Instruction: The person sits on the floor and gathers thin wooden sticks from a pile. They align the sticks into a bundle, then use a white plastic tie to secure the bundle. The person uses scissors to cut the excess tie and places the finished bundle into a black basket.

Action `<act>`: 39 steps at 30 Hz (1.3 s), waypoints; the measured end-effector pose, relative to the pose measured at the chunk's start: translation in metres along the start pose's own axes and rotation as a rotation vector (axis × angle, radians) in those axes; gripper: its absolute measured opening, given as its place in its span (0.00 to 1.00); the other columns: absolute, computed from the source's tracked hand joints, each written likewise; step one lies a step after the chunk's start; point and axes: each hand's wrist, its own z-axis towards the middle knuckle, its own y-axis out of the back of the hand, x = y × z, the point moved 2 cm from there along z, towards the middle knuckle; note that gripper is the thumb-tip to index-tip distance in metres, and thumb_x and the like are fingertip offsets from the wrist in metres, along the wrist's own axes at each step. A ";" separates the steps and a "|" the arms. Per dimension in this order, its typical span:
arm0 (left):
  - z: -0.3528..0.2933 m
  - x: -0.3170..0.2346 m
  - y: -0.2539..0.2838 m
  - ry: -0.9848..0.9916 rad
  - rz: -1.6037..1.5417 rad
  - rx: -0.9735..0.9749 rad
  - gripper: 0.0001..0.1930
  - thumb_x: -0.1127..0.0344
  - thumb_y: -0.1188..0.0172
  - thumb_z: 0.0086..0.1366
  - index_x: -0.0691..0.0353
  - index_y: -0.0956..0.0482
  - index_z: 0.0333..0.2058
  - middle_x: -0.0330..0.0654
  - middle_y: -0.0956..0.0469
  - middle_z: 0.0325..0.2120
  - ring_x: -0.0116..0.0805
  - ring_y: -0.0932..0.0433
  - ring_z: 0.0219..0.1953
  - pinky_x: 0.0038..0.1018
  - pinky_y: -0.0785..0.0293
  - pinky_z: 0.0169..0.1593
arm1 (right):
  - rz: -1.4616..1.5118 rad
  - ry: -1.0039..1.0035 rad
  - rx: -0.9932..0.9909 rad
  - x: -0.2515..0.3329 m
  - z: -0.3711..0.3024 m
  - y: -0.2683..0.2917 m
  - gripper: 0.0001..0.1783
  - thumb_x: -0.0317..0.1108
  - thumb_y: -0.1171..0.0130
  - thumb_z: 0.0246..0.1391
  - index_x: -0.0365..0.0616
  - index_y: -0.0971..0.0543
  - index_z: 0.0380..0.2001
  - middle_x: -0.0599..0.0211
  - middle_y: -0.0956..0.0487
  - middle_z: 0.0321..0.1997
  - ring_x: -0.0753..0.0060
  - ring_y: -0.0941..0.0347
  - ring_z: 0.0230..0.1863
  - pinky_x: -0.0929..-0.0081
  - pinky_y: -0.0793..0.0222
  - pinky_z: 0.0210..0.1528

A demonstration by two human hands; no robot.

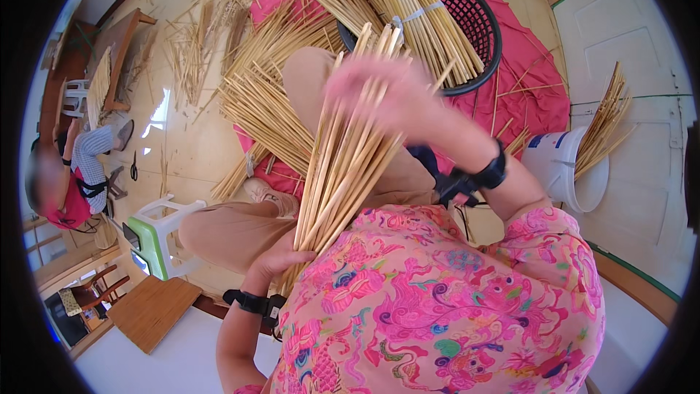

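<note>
A loose bundle of straw-coloured reed stalks (339, 182) slants across my lap, its upper ends fanned out. My left hand (286, 257) is closed around the bundle's lower end, thumb laid across the stalks. Over the upper part lies my right hand (379, 95), smeared by motion; stalks stick out on both sides of it, but its fingers cannot be made out. Beyond it, a thick bundle of stalks (394, 0), bound with a pale tie (423, 12), rests across a black plastic basket (481, 36).
More loose stalks (266, 113) lie on a pink cloth (529, 51) and the tiled floor. At right stands a white bucket (558, 164) holding stalks. A green-and-white stool (157, 237) is at left, near scissors (134, 166). Farther left, another person (73, 175) sits.
</note>
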 end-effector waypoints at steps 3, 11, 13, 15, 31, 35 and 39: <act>0.003 -0.004 -0.001 -0.007 0.026 0.000 0.41 0.63 0.34 0.52 0.65 0.45 0.62 0.41 0.35 0.57 0.30 0.37 0.59 0.27 0.43 0.62 | -0.252 0.021 -0.857 -0.057 -0.001 0.107 0.11 0.35 0.42 0.56 0.38 0.21 0.37 0.62 0.19 0.34 0.75 0.23 0.31 0.77 0.28 0.36; 0.005 -0.007 -0.002 -0.057 0.051 -0.003 0.41 0.62 0.33 0.52 0.66 0.44 0.62 0.42 0.35 0.58 0.31 0.37 0.59 0.28 0.43 0.62 | 0.176 -0.830 -0.517 -0.159 -0.084 0.108 0.35 0.56 0.56 0.62 0.32 0.31 0.55 0.56 0.27 0.54 0.66 0.33 0.56 0.69 0.42 0.60; 0.004 0.001 0.003 -0.015 0.035 -0.010 0.43 0.61 0.32 0.51 0.65 0.44 0.62 0.42 0.35 0.58 0.32 0.37 0.59 0.29 0.43 0.62 | 0.388 -0.886 -0.472 -0.158 -0.086 0.090 0.37 0.57 0.57 0.62 0.32 0.36 0.58 0.57 0.29 0.57 0.66 0.35 0.58 0.68 0.44 0.62; 0.004 0.002 0.004 -0.013 0.043 -0.014 0.44 0.61 0.30 0.50 0.65 0.44 0.62 0.43 0.35 0.58 0.32 0.37 0.59 0.30 0.43 0.62 | 0.534 -0.911 -0.391 -0.139 -0.080 0.064 0.39 0.59 0.60 0.62 0.33 0.38 0.61 0.56 0.31 0.59 0.66 0.37 0.60 0.67 0.46 0.63; 0.007 -0.003 0.000 -0.022 0.053 0.010 0.45 0.62 0.30 0.49 0.66 0.46 0.62 0.43 0.35 0.57 0.32 0.37 0.59 0.29 0.43 0.63 | -0.587 -0.221 -0.091 -0.107 -0.018 0.059 0.15 0.43 0.36 0.40 0.43 0.19 0.28 0.37 0.33 0.55 0.41 0.39 0.57 0.57 0.45 0.62; 0.004 -0.002 0.000 0.004 0.068 -0.018 0.44 0.64 0.31 0.49 0.66 0.45 0.62 0.42 0.34 0.57 0.31 0.37 0.59 0.29 0.43 0.62 | -0.461 -0.360 -0.023 -0.100 -0.012 0.057 0.16 0.41 0.36 0.45 0.39 0.20 0.31 0.44 0.33 0.57 0.51 0.42 0.64 0.62 0.44 0.61; 0.002 0.002 0.002 -0.001 0.053 -0.028 0.43 0.65 0.31 0.49 0.66 0.44 0.62 0.42 0.34 0.57 0.31 0.36 0.58 0.29 0.42 0.62 | 0.103 -0.578 -0.188 -0.115 -0.008 0.057 0.12 0.37 0.36 0.47 0.38 0.20 0.29 0.53 0.29 0.53 0.62 0.34 0.56 0.70 0.40 0.56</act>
